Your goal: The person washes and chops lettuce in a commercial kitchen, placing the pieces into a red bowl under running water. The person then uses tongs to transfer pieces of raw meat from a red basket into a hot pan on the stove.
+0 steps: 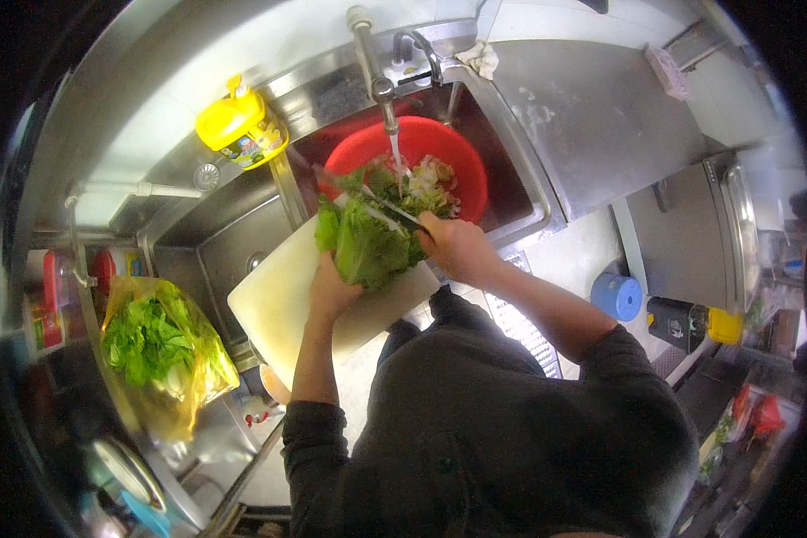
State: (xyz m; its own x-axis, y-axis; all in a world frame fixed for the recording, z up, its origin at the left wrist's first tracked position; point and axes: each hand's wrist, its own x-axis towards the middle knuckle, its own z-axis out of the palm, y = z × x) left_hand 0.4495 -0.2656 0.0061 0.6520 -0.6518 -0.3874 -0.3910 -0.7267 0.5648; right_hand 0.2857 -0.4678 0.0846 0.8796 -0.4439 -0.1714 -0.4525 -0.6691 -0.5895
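Observation:
A bunch of leafy greens (370, 245) lies at the far end of a white cutting board (279, 289), which is laid over the sink edge. My left hand (333, 289) grips the greens from the near left side. In my right hand (457, 249) is a knife (398, 212), its blade lying across the leaves. Just beyond, a red basin (467, 161) in the sink holds cut pale stems and leaves (434, 178). Water runs from the faucet (383, 94) into the basin. The lower edges of the greens hide part of the board.
On the left, a yellow plastic bag (205, 350) of greens rests on the steel counter beside a second sink basin (235, 228). A yellow container (242, 128) stands on the sink's back ledge. Steel worktop (592, 114) extends right. A blue cylindrical object (617, 296) sits lower right.

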